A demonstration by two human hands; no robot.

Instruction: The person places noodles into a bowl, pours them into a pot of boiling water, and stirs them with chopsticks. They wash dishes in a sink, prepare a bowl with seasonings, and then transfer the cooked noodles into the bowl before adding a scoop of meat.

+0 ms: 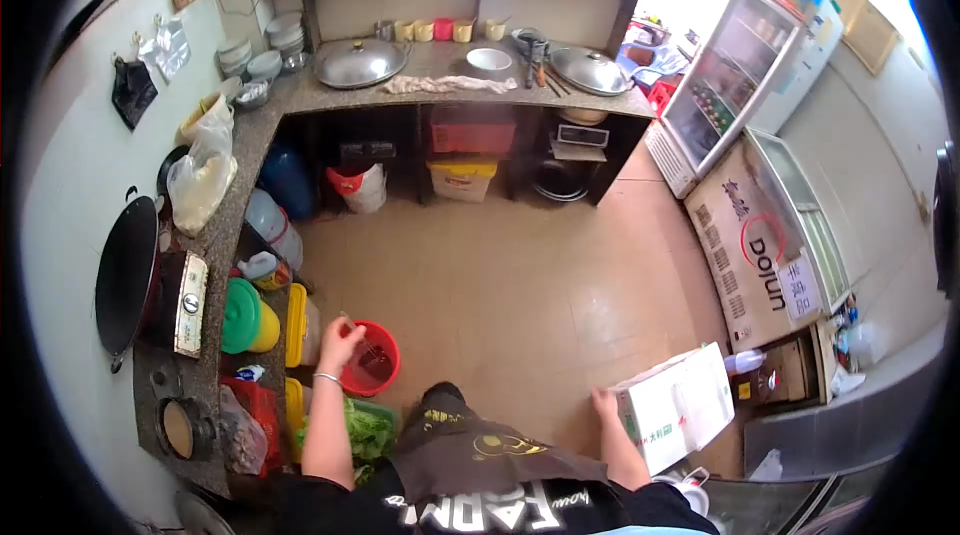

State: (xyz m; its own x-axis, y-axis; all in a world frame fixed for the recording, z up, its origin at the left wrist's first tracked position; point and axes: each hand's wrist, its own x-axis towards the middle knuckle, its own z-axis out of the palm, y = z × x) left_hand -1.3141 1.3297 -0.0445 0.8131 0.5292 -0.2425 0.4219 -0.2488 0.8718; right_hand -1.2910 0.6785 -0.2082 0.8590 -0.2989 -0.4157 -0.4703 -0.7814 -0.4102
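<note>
My left hand (342, 343), with a bracelet at the wrist, is over the near-left rim of a red bucket (392, 375). Its fingers are pinched together, and I cannot tell what is between them. Dark reddish contents show inside the bucket. Off to the right, my right hand (606, 405) grips the left edge of a white box (685, 400) with green and red print. The box sits at a slant beside my body. Leafy green vegetables (368, 430) lie in a green container just below the bucket, next to my left forearm.
A green-lidded yellow tub (250, 317) and yellow-lidded bins (297, 325) line the left counter (250, 150). A wok (128, 275) leans at the wall. Ahead is a counter with metal lids (362, 65). A chest freezer (765, 245) and glass-door fridge (735, 65) stand right.
</note>
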